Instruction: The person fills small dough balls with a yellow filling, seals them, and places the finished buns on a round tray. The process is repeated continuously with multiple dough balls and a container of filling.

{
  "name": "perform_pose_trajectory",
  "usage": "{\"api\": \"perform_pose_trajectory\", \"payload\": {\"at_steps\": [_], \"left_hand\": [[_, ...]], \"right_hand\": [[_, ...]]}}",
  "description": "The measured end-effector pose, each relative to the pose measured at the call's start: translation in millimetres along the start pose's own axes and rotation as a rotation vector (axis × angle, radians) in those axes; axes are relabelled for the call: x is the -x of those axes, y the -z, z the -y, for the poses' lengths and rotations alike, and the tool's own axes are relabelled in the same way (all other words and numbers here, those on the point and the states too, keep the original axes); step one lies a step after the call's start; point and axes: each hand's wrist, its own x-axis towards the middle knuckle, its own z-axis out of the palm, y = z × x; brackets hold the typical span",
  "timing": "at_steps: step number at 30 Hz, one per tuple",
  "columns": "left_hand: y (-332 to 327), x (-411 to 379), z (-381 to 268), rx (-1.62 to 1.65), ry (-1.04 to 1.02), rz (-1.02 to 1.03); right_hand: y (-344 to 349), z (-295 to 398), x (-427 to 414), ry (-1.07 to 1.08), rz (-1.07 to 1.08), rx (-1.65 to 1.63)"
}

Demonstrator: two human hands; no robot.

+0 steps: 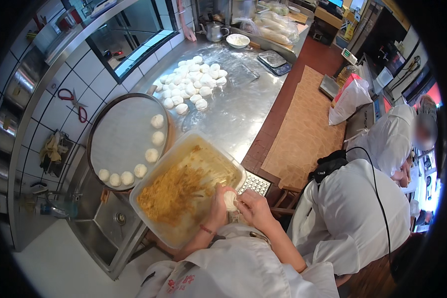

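Note:
My left hand (218,208) cups a pale, round dough bun (230,201), with its thumb at the top edge. The fingertips of my right hand (255,208) pinch the bun's right side. Both hands are over the near right corner of a translucent plastic tub (212,158). Shredded yellow-brown filling (167,197) lies mostly in the tub's left half. Beyond it is a round, paper-lined tray (123,130), where several formed buns (151,155) follow the right and near rim. Several floured dough pieces (192,80) sit heaped on the steel table (242,119).
A steel sink (108,227) is at left, below red-handled scissors (73,100) on the tiled wall. A flour bowl (238,40), a kettle (213,32) and a flat scale (275,61) stand at the back. Close at my right is a white-coated person (357,216); another (387,126) bends beyond.

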Motion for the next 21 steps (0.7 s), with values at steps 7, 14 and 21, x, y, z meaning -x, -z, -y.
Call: {"api": "perform_pose_trajectory", "payload": {"at_steps": [7, 14, 21], "left_hand": [[3.8, 3.8, -14.2, -0.135, 0.135, -0.027], [12.0, 17.8, -22.6, 0.130, 0.049, 0.097], [41.7, 28.4, -1.8, -0.276, -0.265, 0.019]], "right_hand": [[5.7, 12.5, -9.5, -0.247, 0.066, -0.072], [-2.1, -3.9, -8.1, -0.068, 0.081, -0.095], [-20.7, 34.5, -8.7, -0.225, 0.059, -0.099]]}}
